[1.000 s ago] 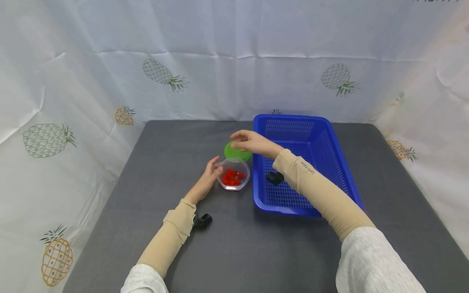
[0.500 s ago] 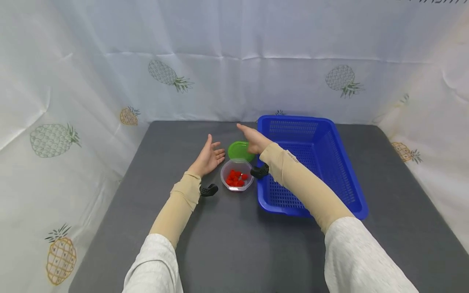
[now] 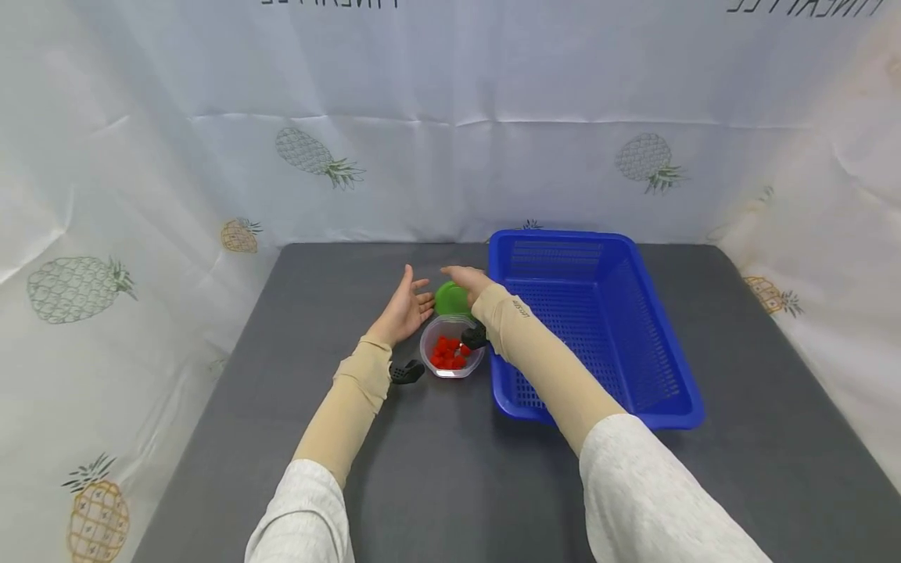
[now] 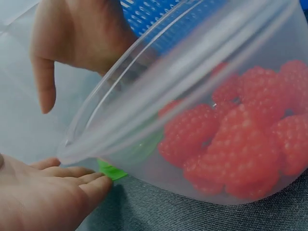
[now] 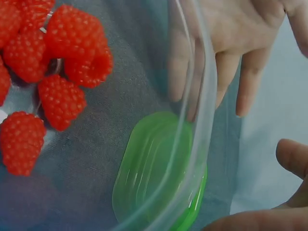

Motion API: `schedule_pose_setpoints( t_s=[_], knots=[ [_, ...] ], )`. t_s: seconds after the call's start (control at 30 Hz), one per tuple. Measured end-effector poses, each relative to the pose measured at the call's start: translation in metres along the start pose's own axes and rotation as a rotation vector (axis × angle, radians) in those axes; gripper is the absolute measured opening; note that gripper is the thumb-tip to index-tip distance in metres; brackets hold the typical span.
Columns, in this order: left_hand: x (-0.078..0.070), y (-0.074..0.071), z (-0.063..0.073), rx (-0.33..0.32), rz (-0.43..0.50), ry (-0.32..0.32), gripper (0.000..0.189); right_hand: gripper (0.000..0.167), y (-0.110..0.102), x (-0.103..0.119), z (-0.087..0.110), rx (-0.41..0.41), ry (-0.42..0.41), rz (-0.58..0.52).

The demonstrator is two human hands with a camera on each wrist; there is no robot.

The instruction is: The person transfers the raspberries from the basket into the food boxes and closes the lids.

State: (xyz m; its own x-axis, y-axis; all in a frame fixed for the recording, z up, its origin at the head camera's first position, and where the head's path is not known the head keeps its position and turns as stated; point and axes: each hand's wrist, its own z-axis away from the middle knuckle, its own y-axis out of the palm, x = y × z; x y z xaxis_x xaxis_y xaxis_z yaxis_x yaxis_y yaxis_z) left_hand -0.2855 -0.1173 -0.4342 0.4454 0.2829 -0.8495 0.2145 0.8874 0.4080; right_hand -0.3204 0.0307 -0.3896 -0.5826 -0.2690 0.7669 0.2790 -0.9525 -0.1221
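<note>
A clear plastic container [image 3: 450,374] with several red raspberries [image 3: 446,356] in it stands on the dark table. Just behind it lies a green lid [image 3: 450,299], partly covered by the container and my right hand. My left hand [image 3: 404,311] is held to the left of the lid, fingers extended, palm turned inward and thumb up. Opposite it, my right hand [image 3: 470,281] reaches over from the basket side with straight fingers, above the lid. Neither hand holds anything. In the left wrist view, my left fingertips [image 4: 98,185] are close to the container rim; contact cannot be told.
A blue plastic basket [image 3: 693,414] with slotted walls stands right of the container, its left edge beneath my right forearm. Black wrist cameras [image 3: 407,372] hang at both wrists. A white pineapple-print curtain [image 3: 450,180] borders the grey-black table [image 3: 464,500] at the back and sides.
My left hand has left the container's left side, moved up beside the lid and turned its palm inward. The right hand has turned, its fingers straightened, and shifted slightly left. Container and lid stayed put.
</note>
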Motion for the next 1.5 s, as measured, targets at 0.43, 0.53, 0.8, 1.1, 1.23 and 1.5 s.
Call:
schedule_pose_setpoints(
  t_s=[0.43,0.53,0.8,1.1,1.23,1.5],
  knots=[
    [0.002,-0.004,0.0,-0.166,-0.011,0.021,0.08,0.094,-0.002,-0.004,0.002,-0.043,0.024,-0.01],
    [-0.001,-0.003,0.001,-0.193,0.038,0.016,0.081,0.093,-0.005,0.002,0.007,-0.057,0.006,-0.038],
    [-0.017,0.005,0.016,-0.235,0.067,0.194,0.066,0.063,-0.01,0.017,0.038,-0.105,-0.337,0.312],
    [-0.018,0.011,0.054,-0.193,-0.408,0.613,0.035,0.03,-0.049,-0.007,0.081,-0.114,-0.781,0.494],
    [-0.015,-0.001,0.073,-0.023,-0.597,0.734,0.026,0.019,-0.058,-0.031,0.092,-0.013,-0.991,0.604],
    [0.004,-0.024,0.087,0.28,-0.95,1.003,0.015,0.014,-0.054,-0.066,0.099,0.106,-1.353,1.089]
  ],
)
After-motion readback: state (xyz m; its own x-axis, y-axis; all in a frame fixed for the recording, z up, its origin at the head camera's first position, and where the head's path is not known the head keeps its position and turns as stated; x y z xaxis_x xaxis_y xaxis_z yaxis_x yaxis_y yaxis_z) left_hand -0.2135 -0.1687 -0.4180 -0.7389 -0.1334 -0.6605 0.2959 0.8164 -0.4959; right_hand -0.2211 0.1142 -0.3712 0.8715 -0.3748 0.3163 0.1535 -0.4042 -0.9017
